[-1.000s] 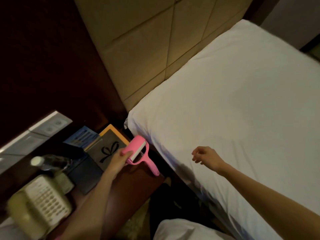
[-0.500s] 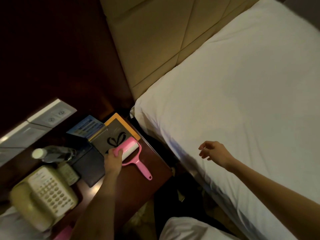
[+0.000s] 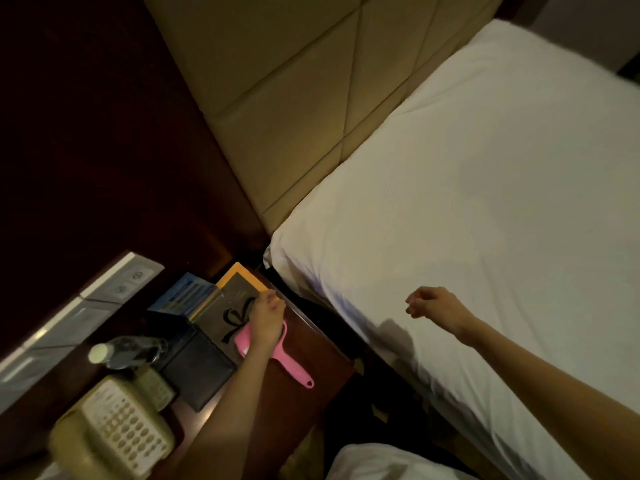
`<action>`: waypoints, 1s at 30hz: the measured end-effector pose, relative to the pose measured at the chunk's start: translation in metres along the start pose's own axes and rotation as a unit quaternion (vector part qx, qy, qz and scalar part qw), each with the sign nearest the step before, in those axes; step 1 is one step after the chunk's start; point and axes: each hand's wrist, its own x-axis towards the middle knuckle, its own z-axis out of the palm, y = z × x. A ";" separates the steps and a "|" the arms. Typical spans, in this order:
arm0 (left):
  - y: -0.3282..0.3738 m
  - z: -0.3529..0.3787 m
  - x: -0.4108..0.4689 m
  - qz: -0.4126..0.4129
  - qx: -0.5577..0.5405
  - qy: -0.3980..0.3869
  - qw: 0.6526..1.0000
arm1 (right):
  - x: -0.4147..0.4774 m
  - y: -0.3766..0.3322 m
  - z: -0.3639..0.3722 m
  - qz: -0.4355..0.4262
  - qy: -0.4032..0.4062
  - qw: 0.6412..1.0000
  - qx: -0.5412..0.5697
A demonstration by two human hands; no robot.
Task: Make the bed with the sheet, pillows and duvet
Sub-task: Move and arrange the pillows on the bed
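Since a moment ago, the left hand [image 3: 266, 323] is moving the pink roller [image 3: 294, 370] down onto the table [image 3: 304, 410] and is now lying over its top, with fingers [image 3: 273, 303] curled, but I cannot tell if they are pinching it. The right hand [image 3: 434, 306] is hanging over the sheet [image 3: 485, 202], which is lying smooth on the bed [image 3: 291, 247], its fingers loosely bent and holding nothing. Letting the roller go softly, away from the edge, is looking best, freeing both hands for pillows.
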 end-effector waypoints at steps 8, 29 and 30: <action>0.115 0.068 -0.016 0.098 0.002 -0.165 0.981 | -0.030 0.019 -0.061 0.014 0.078 0.983 0.167; 0.255 0.267 -0.197 0.241 0.058 -0.375 0.893 | -0.161 0.198 -0.192 0.016 0.288 0.845 0.450; 0.255 0.278 -0.210 0.237 0.052 -0.376 0.895 | -0.170 0.210 -0.199 0.014 0.292 0.844 0.450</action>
